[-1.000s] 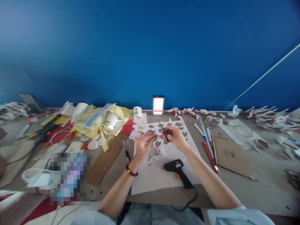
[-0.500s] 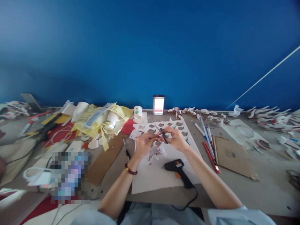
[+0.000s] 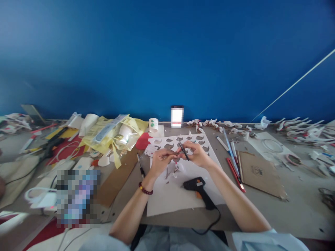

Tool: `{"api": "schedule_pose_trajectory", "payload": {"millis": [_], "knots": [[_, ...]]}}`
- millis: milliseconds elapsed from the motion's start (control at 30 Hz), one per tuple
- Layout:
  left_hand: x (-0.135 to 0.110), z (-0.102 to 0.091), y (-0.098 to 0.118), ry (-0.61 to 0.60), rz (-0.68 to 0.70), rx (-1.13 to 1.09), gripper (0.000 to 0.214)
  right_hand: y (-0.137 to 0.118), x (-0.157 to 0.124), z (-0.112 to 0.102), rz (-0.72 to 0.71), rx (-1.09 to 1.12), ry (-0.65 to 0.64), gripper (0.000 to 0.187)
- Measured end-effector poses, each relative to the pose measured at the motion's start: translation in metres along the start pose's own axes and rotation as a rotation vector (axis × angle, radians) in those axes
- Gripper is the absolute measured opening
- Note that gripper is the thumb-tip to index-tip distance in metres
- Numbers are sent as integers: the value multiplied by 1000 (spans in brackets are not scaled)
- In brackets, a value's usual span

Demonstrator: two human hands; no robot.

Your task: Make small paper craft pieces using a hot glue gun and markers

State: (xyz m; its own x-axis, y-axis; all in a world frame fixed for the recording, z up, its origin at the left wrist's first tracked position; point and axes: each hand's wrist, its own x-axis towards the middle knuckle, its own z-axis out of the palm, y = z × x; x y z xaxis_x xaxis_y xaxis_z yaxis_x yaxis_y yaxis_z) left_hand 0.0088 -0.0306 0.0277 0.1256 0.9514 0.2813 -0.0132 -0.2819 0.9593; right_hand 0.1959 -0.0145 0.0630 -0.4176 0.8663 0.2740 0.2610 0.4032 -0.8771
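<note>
My right hand is closed around a pair of dark scissors, whose blades point up and away. Close beside it, my left hand pinches a thin brown piece too small to identify. Its far end meets the fingers of my right hand. Below my hands, a small white bird-shaped cutout with a red mark sits on a white sheet. The sheet's far part has rows of bird-shaped holes. A black hot glue gun lies on the sheet near my right forearm.
A black pen and a brown cardboard strip lie left of the sheet. A paper cup stands behind it. At right are markers, a cardboard piece and a pile of white bird cutouts. The glue gun's cord runs toward me.
My right hand has turned the scissors slightly, and their blades look more closed together. Both hands stay in nearly the same place.
</note>
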Motion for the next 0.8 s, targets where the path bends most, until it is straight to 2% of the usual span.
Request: {"api": "schedule_pose_trajectory", "payload": {"millis": [200, 333, 600, 800], "knots": [[-1, 0, -1, 24, 13, 49, 15, 1, 1, 3, -34, -36, 70, 14], [0, 2, 4, 66, 89, 147, 14, 1, 1, 5, -65, -67, 134, 18], [-1, 5, 7, 114, 229, 240, 8, 0, 0, 3, -126, -114, 108, 14], [-1, 5, 4, 134, 208, 221, 8, -7, -1, 6, -78, -119, 140, 12]]}}
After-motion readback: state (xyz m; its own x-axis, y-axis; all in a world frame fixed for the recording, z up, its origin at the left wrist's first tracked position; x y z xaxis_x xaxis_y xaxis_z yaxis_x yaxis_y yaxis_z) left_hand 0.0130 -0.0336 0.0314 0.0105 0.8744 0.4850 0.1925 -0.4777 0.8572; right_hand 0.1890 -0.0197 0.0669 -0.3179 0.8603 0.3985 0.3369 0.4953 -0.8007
